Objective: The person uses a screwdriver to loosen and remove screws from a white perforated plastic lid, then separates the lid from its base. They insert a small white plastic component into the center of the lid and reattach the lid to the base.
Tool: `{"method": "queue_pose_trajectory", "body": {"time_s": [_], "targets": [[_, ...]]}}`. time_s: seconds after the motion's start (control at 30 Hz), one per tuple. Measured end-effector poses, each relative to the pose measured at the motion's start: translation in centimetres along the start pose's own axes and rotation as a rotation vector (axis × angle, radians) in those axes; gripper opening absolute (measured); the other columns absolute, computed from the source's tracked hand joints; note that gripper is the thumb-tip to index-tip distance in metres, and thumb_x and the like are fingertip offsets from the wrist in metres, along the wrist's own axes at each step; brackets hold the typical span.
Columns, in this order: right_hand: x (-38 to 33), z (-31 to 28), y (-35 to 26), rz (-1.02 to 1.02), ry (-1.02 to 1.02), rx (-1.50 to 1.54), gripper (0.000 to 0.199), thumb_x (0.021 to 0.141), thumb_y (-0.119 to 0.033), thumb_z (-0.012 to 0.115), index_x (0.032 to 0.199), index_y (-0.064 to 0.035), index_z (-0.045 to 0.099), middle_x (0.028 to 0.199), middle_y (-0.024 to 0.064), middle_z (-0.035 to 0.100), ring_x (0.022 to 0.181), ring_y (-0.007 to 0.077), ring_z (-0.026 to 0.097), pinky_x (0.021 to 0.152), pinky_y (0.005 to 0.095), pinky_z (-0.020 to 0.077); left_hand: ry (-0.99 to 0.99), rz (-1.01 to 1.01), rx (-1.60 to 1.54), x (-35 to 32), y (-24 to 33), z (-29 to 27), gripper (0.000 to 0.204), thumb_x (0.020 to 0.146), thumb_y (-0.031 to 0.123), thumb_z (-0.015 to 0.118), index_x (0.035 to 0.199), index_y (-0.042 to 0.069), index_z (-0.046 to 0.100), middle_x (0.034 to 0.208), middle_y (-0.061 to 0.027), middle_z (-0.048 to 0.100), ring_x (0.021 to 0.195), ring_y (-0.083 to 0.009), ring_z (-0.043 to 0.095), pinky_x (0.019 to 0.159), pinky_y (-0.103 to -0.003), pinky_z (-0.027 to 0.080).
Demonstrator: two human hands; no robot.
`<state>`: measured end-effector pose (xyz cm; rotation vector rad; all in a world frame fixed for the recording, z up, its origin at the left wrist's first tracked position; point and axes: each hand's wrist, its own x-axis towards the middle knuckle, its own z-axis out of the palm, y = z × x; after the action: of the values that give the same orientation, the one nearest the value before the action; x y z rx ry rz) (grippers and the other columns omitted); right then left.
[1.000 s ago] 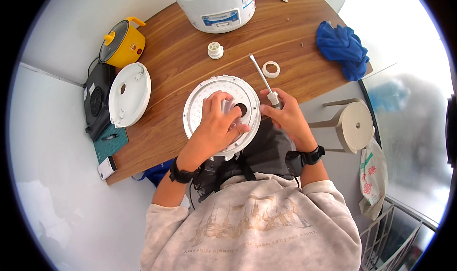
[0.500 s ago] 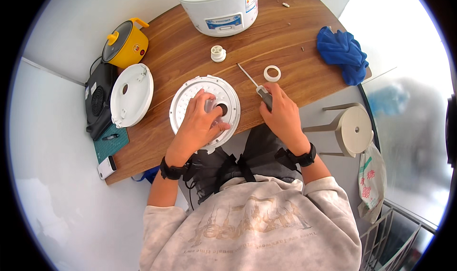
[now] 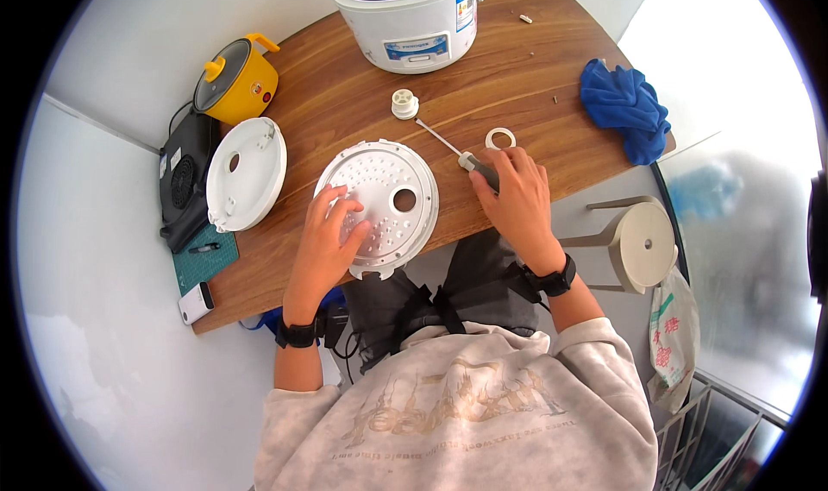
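Note:
A round white perforated-looking inner lid [image 3: 379, 167], dotted with small bumps and with one round hole, lies at the table's front edge. Over its left side is my left hand [image 3: 326, 241], fingers spread and slightly bent, gripping nothing. My right hand [image 3: 522, 202] is closed around the grey handle of a screwdriver [image 3: 467, 160], whose shaft points far left. The screwdriver's tip is close to a small white valve-like cap [image 3: 404, 104]. Just beyond my right fingers lies a white ring [image 3: 500, 137]. Part of the handle is hidden under my hand.
A white rice cooker body [image 3: 414, 34] stands open at the back. On the left are a white outer lid [image 3: 247, 176], a yellow pot [image 3: 244, 90], a black appliance [image 3: 185, 167] and a green mat [image 3: 207, 258]. A blue cloth [image 3: 625, 111] lies right, above a stool [image 3: 642, 245].
My left hand has drawn back leftward from the lid's hole, its fingers opening out. The screwdriver in my right hand has swung, its tip now further left, nearer the small cap.

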<state>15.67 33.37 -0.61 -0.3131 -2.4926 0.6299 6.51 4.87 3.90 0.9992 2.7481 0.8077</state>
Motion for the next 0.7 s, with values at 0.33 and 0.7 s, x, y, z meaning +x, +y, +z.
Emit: {"method": "queue_pose_trajectory", "body": {"time_s": [0.33,0.7], "targets": [[2.1,-2.3,4.0,0.260,-0.079,0.248,0.035,0.091,-0.016,0.070,0.126,-0.0091,0.064,0.104,0.0142,0.066,0.095,0.0337,0.066,0.084,0.0428,0.0518,-0.037,-0.023,-0.026,-0.4,0.0,-0.7,0.024,0.093,0.020,0.069,0.112,0.006,0.064,0.137,-0.0143,0.058,0.134,-0.0353,0.051,0.111,-0.042,0.042],[4.8,-2.7,5.2,0.072,-0.359,0.153,0.038,0.090,-0.008,0.069,0.127,-0.0176,0.068,0.105,0.0134,0.063,0.091,0.0355,0.065,0.081,0.0448,0.0527,-0.081,0.054,-0.073,6.3,2.2,-2.3,0.026,0.097,0.021,0.066,0.116,0.004,0.062,0.124,-0.0169,0.066,0.119,-0.0371,0.062,0.101,-0.041,0.048]]}}
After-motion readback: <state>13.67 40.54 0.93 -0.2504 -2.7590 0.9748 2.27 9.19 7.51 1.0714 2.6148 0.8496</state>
